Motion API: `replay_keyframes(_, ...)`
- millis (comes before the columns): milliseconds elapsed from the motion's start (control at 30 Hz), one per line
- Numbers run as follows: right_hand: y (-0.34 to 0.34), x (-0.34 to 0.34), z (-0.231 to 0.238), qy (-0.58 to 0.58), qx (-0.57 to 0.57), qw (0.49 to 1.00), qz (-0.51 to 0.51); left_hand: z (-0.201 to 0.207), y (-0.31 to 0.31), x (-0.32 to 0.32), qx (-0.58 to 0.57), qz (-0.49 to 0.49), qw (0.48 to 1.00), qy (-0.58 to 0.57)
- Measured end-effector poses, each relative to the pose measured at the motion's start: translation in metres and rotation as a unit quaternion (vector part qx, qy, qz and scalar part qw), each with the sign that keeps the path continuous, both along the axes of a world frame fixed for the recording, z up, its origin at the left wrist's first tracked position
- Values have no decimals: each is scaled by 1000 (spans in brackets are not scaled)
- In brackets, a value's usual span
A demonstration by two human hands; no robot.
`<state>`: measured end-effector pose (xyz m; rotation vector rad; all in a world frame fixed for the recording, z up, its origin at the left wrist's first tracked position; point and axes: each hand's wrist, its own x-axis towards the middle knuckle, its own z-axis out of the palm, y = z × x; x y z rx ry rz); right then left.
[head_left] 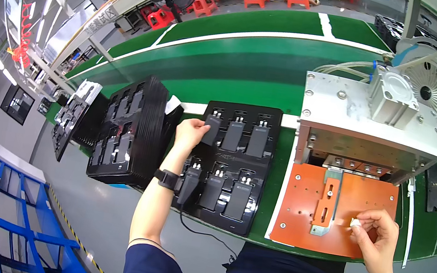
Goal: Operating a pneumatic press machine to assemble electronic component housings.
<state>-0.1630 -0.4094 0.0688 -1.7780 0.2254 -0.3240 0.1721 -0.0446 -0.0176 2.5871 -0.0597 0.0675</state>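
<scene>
My left hand point(190, 133) is at the upper left pocket of a black plastic tray point(229, 160), its thumb and fingers closed on the edge of a flat black pack point(212, 125) that looks like a battery. Several similar packs with small white tabs lie in the tray in two rows. Over the orange base plate point(359, 189) of a press, my right hand point(378, 235) pinches a small white piece point(355, 222), too small to name. A metal slot fixture point(327, 202) is fixed to the plate, left of that hand.
The metal press point(371, 119) with its air cylinder stands at the back right, a white fan point(426, 84) behind it. Stacked black trays point(129, 133) rise to the left. A cable point(207, 236) hangs at the table's front edge. A blue metal frame point(14, 218) stands lower left.
</scene>
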Motion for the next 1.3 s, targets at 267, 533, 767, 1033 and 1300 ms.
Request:
replay_keyframes(267,11,11,25,-34,-51,982,180,130,-72,-141,-419,-198,871,164)
replay_keyframes(533,19,8,28,121,294,941,118,125,-154,-201,-294,-424,824,235)
replay_keyframes(767,-20,16,33,277,95,953,71,99,-173,-212,-20,-648,746,-152)
replay_keyframes(1033,-13,30,8,-84,-394,915,19,90,-173,-214,64,-687,712,-130)
replay_keyframes(1300,-7,34,-1,-87,-528,843,61,91,-178,-209,75,-694,699,-155)
